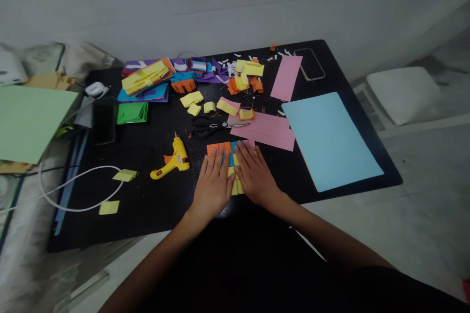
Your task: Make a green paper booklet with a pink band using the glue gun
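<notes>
My left hand [212, 187] lies flat with fingers stretched out over a patchwork of small coloured paper squares [235, 186] on the black table. Beside it, my right hand [257, 176] rests flat on the right part of the same squares. Orange, blue, yellow and pink pieces show around and between the fingers; the rest is covered by my hands. To the left of my left hand lies a yellow glue gun [172, 160]. Beyond the hands are black-handled scissors [216, 126], their blades pointing right over a pink paper sheet [270, 129].
A light blue sheet [330, 142] covers the table's right side. Folded paper stacks [147, 77], a green bundle [132, 113] and paper scraps lie at the back. A phone [104, 121] and white cable [82, 209] are left; a phone-shaped frame [323, 77] is back right.
</notes>
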A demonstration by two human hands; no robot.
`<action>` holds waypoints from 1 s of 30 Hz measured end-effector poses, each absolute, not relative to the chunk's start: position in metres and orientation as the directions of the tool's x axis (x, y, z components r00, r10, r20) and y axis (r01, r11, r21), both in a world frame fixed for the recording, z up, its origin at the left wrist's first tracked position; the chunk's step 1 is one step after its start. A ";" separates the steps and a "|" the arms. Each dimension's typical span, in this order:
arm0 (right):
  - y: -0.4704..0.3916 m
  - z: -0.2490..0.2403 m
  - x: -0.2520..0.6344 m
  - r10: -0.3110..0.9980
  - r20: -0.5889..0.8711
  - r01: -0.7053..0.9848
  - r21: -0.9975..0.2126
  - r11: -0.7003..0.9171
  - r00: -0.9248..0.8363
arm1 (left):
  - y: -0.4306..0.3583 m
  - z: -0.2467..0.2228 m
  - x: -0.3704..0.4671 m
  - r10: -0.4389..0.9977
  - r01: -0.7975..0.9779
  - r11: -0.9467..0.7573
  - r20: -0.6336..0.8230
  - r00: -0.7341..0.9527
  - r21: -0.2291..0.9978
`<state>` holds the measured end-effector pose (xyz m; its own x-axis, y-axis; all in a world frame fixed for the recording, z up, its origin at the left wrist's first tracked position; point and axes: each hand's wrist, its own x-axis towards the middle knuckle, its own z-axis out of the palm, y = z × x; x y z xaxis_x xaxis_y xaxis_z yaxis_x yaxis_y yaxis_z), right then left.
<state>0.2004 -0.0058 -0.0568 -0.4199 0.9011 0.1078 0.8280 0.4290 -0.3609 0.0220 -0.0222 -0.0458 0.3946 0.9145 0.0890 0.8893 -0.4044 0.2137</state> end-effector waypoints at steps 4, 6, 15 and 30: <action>-0.006 -0.057 0.200 0.898 0.112 0.830 -0.348 0.436 -0.425 | -0.022 -0.045 0.022 0.911 0.885 -0.413 0.100 0.400 0.215; -0.006 -0.057 0.200 0.900 0.118 0.829 -0.353 0.434 -0.420 | -0.022 -0.045 0.022 0.910 0.883 -0.415 0.100 0.403 0.220; -0.006 -0.056 0.199 0.905 0.112 0.827 -0.371 0.421 -0.411 | -0.022 -0.045 0.022 0.913 0.890 -0.409 0.090 0.399 0.202; -0.006 -0.055 0.200 0.904 0.111 0.833 -0.355 0.425 -0.414 | -0.022 -0.046 0.022 0.914 0.886 -0.406 0.095 0.395 0.224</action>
